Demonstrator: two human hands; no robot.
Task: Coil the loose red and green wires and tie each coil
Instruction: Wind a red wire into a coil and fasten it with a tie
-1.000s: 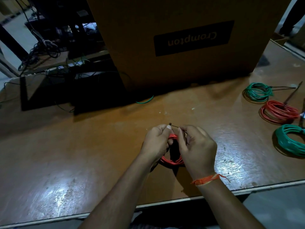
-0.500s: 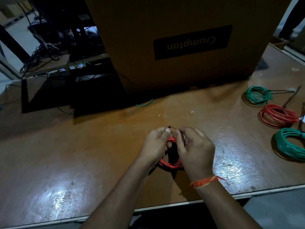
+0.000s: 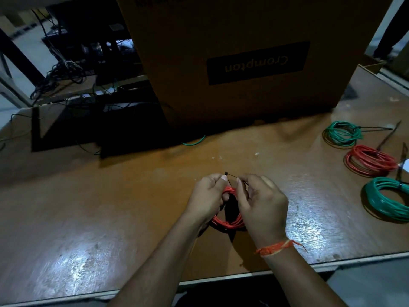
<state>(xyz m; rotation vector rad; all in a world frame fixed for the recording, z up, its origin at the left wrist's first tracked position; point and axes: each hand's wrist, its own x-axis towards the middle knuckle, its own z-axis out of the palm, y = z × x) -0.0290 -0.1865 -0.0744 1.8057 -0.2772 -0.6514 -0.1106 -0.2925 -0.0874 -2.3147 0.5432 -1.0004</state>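
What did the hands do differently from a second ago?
Almost nothing. Both the left hand and the right hand still grip the red coil and pinch the thin black tie at its top; nothing was taken up or let go. The tied coils at the right and the box stayed put; only the camera shifted a little.

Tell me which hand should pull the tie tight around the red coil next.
Probably the right hand: its fingertips already pinch the thin black tie beside its head, above the red coil. The left hand grips the coil's top and looks better placed to steady it.
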